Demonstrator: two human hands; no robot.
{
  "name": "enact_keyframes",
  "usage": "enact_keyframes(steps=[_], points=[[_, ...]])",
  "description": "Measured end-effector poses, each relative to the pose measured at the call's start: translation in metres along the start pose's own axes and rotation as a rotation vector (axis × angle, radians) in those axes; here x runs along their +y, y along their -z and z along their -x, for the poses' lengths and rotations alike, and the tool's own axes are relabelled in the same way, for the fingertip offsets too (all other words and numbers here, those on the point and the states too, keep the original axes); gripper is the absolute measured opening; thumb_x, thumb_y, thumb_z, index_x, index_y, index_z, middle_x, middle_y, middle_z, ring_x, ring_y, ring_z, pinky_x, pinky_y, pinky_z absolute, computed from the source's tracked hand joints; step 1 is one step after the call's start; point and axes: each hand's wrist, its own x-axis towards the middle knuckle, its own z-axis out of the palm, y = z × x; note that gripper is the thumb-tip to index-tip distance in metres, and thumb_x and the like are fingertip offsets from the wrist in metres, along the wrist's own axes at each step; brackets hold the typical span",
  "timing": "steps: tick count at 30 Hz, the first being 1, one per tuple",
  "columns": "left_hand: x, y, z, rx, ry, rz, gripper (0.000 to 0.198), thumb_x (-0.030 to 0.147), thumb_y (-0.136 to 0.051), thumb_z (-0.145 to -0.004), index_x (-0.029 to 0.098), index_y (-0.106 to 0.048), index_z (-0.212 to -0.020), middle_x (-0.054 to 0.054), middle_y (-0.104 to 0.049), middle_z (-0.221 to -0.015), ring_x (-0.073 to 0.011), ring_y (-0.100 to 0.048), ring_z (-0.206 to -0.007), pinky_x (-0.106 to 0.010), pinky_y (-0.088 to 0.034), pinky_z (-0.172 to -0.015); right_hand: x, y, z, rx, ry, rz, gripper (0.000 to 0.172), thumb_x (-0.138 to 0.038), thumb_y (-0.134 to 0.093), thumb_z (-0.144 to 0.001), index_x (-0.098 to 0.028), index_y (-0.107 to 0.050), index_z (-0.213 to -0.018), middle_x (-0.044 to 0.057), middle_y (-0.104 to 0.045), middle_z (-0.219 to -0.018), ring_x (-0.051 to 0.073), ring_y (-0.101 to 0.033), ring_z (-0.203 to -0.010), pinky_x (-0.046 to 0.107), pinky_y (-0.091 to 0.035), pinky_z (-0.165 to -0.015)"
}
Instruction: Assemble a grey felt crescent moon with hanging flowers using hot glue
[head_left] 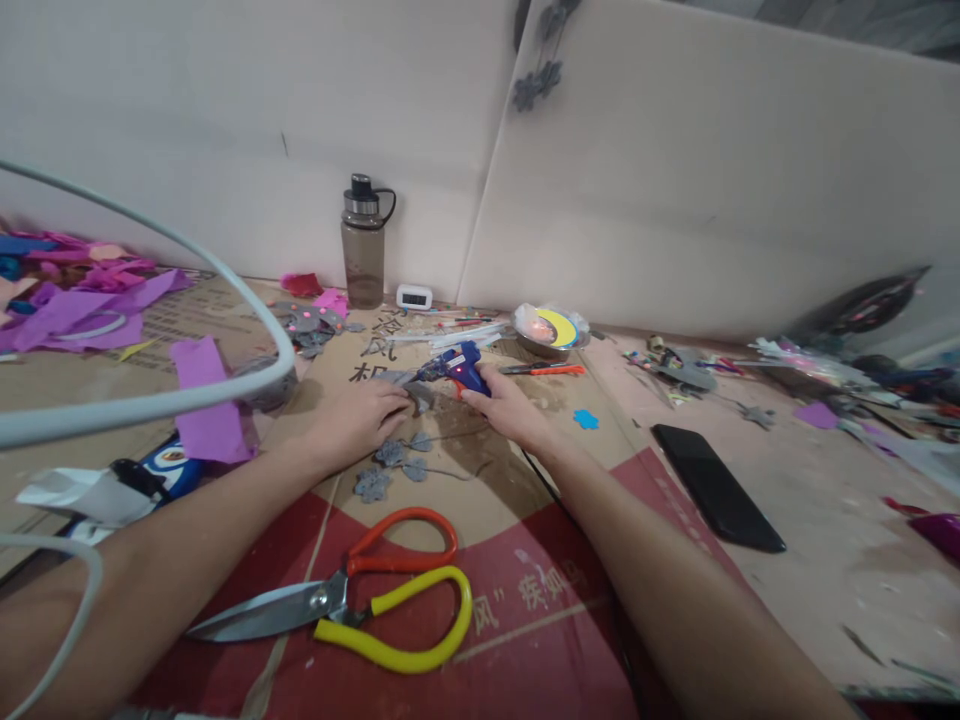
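Note:
My right hand is closed round the handle of a blue hot glue gun, whose nozzle points left. My left hand is closed with curled fingers at a grey felt piece, right by the nozzle; the fingers partly hide the felt. Just below lie several grey felt flowers and leaves with thin stems, flat on the cardboard. Closer to me, large scissors with one red and one yellow handle lie with blades to the left. A black cord runs down under my right forearm.
A water bottle and small white digital clock stand at the back. Beside them is a metal bowl. Right lie a blue paper flower and a black phone. Purple scraps and a white tube occupy the left.

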Motion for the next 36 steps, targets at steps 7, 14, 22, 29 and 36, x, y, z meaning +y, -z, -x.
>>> enact_keyframes(steps=[7,14,22,29,36], points=[[0.001,-0.001,0.000,-0.004,0.012,-0.010,0.032,0.024,-0.041,-0.092,0.016,-0.069,-0.106,-0.009,-0.067,-0.115,-0.0212,-0.060,-0.105,-0.036,-0.045,-0.096,0.002,-0.002,0.000,-0.020,0.002,-0.023,0.051,-0.027,-0.054,-0.082,-0.014,-0.047,-0.131,0.011,-0.058,-0.125,0.022,-0.055,-0.113,0.039,-0.038,-0.102],[-0.001,-0.001,0.000,0.000,-0.003,-0.011,0.030,0.025,-0.043,-0.090,0.017,-0.069,-0.105,-0.010,-0.067,-0.113,-0.0220,-0.060,-0.103,-0.037,-0.046,-0.094,0.005,-0.003,-0.001,-0.021,-0.008,-0.035,0.051,-0.029,-0.056,-0.082,-0.012,-0.048,-0.130,0.013,-0.058,-0.125,0.025,-0.051,-0.119,0.040,-0.036,-0.103],[0.002,0.001,0.000,0.000,0.010,0.023,0.029,0.023,-0.045,-0.089,0.017,-0.070,-0.104,-0.011,-0.067,-0.114,-0.0231,-0.060,-0.105,-0.039,-0.045,-0.096,0.002,-0.002,0.000,-0.013,-0.005,-0.024,0.048,-0.026,-0.058,-0.081,-0.015,-0.052,-0.127,0.010,-0.060,-0.124,0.024,-0.052,-0.117,0.040,-0.036,-0.104],[0.003,0.002,0.000,-0.013,0.004,-0.003,0.030,0.023,-0.044,-0.090,0.015,-0.069,-0.104,-0.011,-0.067,-0.115,-0.0234,-0.060,-0.105,-0.039,-0.045,-0.095,0.005,-0.004,-0.003,-0.001,-0.030,-0.014,0.053,-0.026,-0.057,-0.081,-0.014,-0.048,-0.132,0.012,-0.055,-0.131,0.025,-0.052,-0.120,0.042,-0.035,-0.105],[0.003,0.002,0.001,-0.006,0.017,0.020,0.029,0.022,-0.046,-0.089,0.016,-0.069,-0.105,-0.010,-0.068,-0.114,-0.0228,-0.060,-0.105,-0.038,-0.044,-0.096,0.013,-0.007,-0.006,0.042,-0.003,-0.003,0.050,-0.026,-0.059,-0.080,-0.016,-0.052,-0.128,0.011,-0.057,-0.128,0.025,-0.051,-0.121,0.042,-0.032,-0.108]])
